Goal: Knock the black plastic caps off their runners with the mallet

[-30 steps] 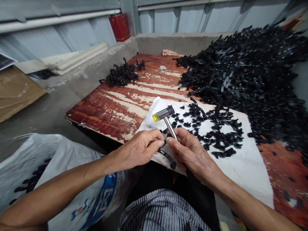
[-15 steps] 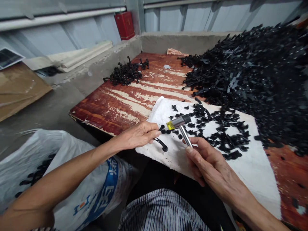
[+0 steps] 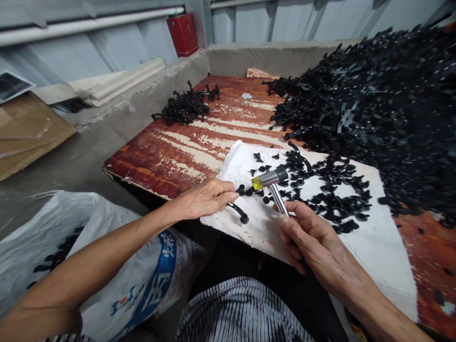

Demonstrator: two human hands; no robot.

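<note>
My right hand (image 3: 306, 230) is closed around the metal handle of a small mallet (image 3: 271, 178), its head raised over the cloth, with a yellow face to the left and a black one to the right. At the cloth's left edge, my left hand (image 3: 206, 198) pinches a thin curved black strip (image 3: 239, 212) with holes and a round knob at its end. The fingers hide the strip's middle. Many small black knob-shaped pieces (image 3: 324, 190) lie scattered on the white cloth (image 3: 377, 266), some just beyond the mallet head.
A large heap of black strips (image 3: 392, 109) covers the right of the worn red-brown board (image 3: 160, 156). A smaller black pile (image 3: 185, 105) sits at its back left. Left of my lap stands a white woven sack (image 3: 117, 213) with black pieces inside. A red box (image 3: 182, 34) rests on the ledge.
The mallet and my right hand have shifted slightly right. My left hand stays in place, still pinching the black strip.
</note>
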